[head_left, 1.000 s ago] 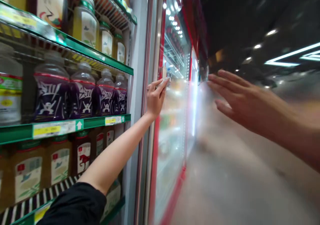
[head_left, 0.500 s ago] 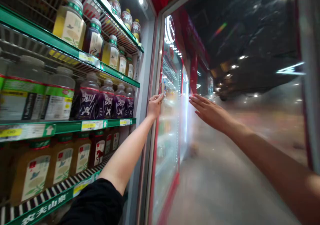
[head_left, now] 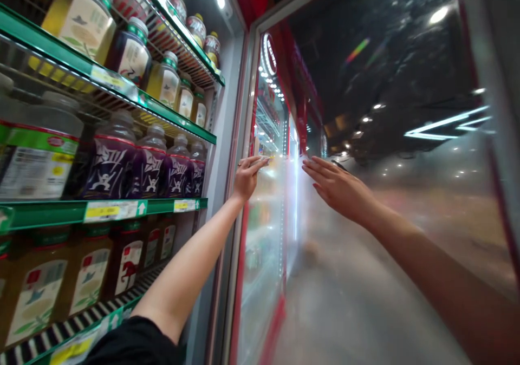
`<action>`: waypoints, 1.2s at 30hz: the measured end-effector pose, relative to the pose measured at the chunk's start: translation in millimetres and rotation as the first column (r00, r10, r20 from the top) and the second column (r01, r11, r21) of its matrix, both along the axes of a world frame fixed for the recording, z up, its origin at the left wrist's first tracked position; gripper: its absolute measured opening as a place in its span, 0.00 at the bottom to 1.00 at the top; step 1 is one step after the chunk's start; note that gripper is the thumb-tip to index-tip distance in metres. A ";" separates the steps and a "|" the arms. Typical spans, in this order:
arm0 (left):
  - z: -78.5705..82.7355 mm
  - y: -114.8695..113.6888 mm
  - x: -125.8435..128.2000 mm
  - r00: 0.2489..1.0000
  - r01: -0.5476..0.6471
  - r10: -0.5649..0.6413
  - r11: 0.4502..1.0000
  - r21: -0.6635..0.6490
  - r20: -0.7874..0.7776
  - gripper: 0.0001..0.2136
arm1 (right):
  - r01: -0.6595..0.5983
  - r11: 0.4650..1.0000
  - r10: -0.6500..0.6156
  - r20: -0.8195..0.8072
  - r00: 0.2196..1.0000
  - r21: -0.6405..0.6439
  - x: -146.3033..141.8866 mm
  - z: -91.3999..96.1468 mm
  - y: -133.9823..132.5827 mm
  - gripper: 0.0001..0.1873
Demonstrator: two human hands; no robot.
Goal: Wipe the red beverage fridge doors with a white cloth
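Observation:
The glass door (head_left: 365, 154) of a drinks fridge stands swung out in front of me, partly fogged. My left hand (head_left: 247, 176) is at its inner side near the frame, with fingers curled and pressed together. What they hold, if anything, I cannot make out. To the right, my right hand (head_left: 335, 186) reaches up to the glass, its fingers stretched out flat side by side. A small pale patch shows at those fingertips; its kind is unclear. Behind the knuckles a thin dark edge is visible.
On the left, a green-edged fridge shelf (head_left: 60, 213) carries several purple-labelled bottles (head_left: 108, 162). Juice bottles (head_left: 87, 21) stand above, more tea-coloured bottles (head_left: 38, 294) below. The metal door frame (head_left: 231, 235) runs upright beside my left arm. Another lit fridge (head_left: 268, 202) appears through the glass.
The shelves have shifted left in view and look closer. My left hand extends slightly further over the glass, and my right hand sits a little closer to it.

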State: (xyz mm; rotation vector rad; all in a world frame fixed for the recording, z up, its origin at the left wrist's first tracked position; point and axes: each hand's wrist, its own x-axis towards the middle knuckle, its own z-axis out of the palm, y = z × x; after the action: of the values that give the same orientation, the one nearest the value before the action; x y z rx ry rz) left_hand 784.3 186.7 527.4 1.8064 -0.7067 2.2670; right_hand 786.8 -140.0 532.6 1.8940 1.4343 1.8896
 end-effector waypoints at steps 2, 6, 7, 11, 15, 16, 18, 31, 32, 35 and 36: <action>2.3 7.6 3.3 0.999 -0.001 0.004 0.998 -0.057 0.050 0.17 | 0.001 1.000 -0.001 -0.008 1.000 -0.003 0.1 -0.8 -0.6 0.29; 22.5 -4.1 11.7 0.998 0.032 -0.026 0.993 -0.116 0.052 0.18 | 0.025 1.000 -0.025 -0.043 0.999 -0.004 -5.5 -2.1 -2.7 0.29; 25.8 -11.6 13.0 0.998 0.039 -0.034 0.994 -0.098 0.050 0.18 | 0.033 0.999 -0.033 -0.055 0.998 -0.005 -7.6 -2.4 -3.2 0.30; 21.1 -36.0 10.5 0.998 0.059 -0.059 0.998 0.028 0.015 0.20 | 0.062 0.998 -0.065 -0.106 0.992 -0.029 -15.0 -1.2 -4.0 0.31; 12.5 -35.3 6.2 0.996 0.082 -0.081 0.996 0.033 -0.022 0.18 | 0.055 0.998 -0.060 -0.147 0.987 -0.039 -20.5 -3.3 -5.4 0.32; 13.9 -34.2 7.1 0.995 0.097 -0.097 0.995 0.011 -0.022 0.18 | 0.038 0.999 -0.044 -0.154 0.987 -0.039 -22.3 -6.7 -7.1 0.33; 20.3 -35.3 11.4 0.991 0.134 -0.134 0.990 -0.049 -0.009 0.17 | 0.010 0.999 -0.018 -0.164 0.986 -0.053 -27.2 -18.0 -13.1 0.36; 7.3 -78.7 -1.9 0.992 0.121 -0.119 0.992 0.035 -0.041 0.18 | 0.122 0.990 -0.121 -0.009 0.993 0.074 -63.9 -58.2 -67.5 0.37; 9.7 -78.5 -2.9 0.993 0.112 -0.110 0.993 0.031 -0.045 0.19 | 0.125 0.989 -0.126 0.004 0.992 0.081 -64.9 -56.1 -68.4 0.37; 22.1 -89.6 -1.6 0.995 0.093 -0.095 0.994 -0.065 -0.022 0.20 | 0.135 0.987 -0.140 0.045 0.989 0.087 -66.6 -50.6 -67.9 0.34; 25.5 -97.0 -0.4 0.996 0.087 -0.089 0.992 -0.094 -0.012 0.20 | 0.140 0.986 -0.145 0.052 0.988 0.096 -66.8 -49.2 -67.0 0.32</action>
State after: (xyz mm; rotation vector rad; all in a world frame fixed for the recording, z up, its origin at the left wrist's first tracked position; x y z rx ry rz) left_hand 783.8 89.7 553.0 1.7150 -0.6522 2.1882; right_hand 720.0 -207.0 483.4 1.9066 1.1803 1.9578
